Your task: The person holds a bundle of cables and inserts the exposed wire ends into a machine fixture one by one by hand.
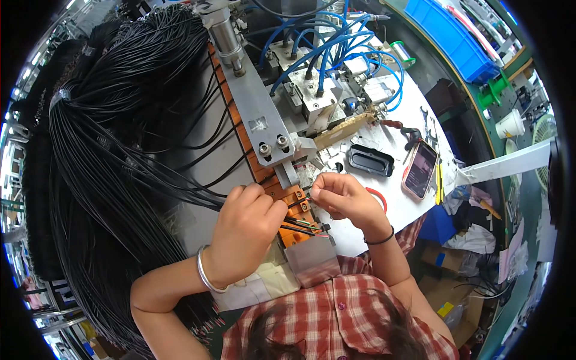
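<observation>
Black cables [207, 197] run from the left under my left hand [249, 225], whose fingers are curled down on them beside an orange fixture block [293, 235]. My right hand [343, 201] is across the block, thumb and forefinger pinched at the end of a cable lying over it; the wire tip itself is mostly hidden by the fingers. Several other cable ends with thin coloured wires [306, 223] lie on the block nearer to me. Just beyond both hands, a grey metal press arm [252, 108] reaches over the orange strip [230, 108].
A large bundle of black cables [90, 162] fills the left. Blue air hoses [345, 45] loop over the machine at the back. To the right sit a black tray [370, 160], a phone [421, 171], wrenches [427, 123] and a blue bin [453, 39].
</observation>
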The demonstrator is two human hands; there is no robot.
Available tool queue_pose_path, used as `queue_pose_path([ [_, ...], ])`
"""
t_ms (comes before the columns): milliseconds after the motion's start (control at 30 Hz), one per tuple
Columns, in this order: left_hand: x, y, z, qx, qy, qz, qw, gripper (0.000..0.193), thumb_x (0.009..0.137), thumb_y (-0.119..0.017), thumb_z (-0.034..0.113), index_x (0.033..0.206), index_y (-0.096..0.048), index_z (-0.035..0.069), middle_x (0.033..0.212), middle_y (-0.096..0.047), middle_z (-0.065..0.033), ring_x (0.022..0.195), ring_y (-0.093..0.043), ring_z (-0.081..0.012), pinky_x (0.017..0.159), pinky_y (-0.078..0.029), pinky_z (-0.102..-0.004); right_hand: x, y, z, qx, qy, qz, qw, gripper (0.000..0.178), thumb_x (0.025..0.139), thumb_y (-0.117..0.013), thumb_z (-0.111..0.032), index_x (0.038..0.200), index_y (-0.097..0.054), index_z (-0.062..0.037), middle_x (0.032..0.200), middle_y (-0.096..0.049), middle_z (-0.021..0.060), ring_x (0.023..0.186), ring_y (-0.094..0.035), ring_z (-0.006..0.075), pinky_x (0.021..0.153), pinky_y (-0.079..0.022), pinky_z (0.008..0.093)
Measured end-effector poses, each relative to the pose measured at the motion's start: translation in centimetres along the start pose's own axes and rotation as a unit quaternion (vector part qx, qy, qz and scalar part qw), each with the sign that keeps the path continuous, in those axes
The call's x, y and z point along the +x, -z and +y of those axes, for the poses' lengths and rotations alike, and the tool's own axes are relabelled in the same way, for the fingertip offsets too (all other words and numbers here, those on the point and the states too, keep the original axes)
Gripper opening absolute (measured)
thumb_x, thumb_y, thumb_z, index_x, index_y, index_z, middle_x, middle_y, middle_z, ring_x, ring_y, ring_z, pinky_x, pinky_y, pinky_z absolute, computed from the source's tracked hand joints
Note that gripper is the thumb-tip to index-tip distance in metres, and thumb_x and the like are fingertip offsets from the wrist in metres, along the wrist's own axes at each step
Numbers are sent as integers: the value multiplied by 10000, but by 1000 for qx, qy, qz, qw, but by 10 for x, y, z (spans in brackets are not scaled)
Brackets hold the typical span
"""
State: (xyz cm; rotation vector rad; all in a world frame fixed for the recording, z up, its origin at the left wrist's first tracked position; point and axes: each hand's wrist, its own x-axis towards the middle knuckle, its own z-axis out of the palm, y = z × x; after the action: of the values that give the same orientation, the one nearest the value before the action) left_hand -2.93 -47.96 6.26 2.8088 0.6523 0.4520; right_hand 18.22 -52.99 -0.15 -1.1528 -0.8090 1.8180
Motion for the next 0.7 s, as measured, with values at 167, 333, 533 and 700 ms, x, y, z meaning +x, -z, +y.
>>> queue_pose_path([
  [167,-2,4,0,53,6,12,999,293,596,-640,8,888,-619,-1,745,-535,-90,800,-523,-282,739,-413,-378,-8,-14,7,-100,121,112,981,83,878,-629,-73,933,-595,-22,679,-519,-54,549,-449,7,439,-320,162],
  [333,-1,0,3,0,-12,47,999,123,650,-589,46,758,-533,25,696,-484,-82,778,-507,-258,687,-404,-359,-15,-25,7,-116,234,106,959,91,843,-655,-11,928,-635,16,701,-562,-30,569,-498,16,444,-357,167],
  [533,-1,2,1,14,-16,52,998,134,631,-595,34,735,-511,35,697,-478,-81,753,-498,-257,648,-397,-353,-13,-28,4,-107,226,161,955,40,838,-654,4,860,-659,37,705,-616,23,517,-516,36,422,-373,175],
  [700,-2,7,2,25,26,54,998,162,608,-608,24,730,-504,41,693,-470,-79,745,-491,-258,632,-384,-353,-17,-30,2,-22,178,124,976,91,835,-651,3,915,-669,43,717,-649,60,462,-497,48,406,-376,179],
])
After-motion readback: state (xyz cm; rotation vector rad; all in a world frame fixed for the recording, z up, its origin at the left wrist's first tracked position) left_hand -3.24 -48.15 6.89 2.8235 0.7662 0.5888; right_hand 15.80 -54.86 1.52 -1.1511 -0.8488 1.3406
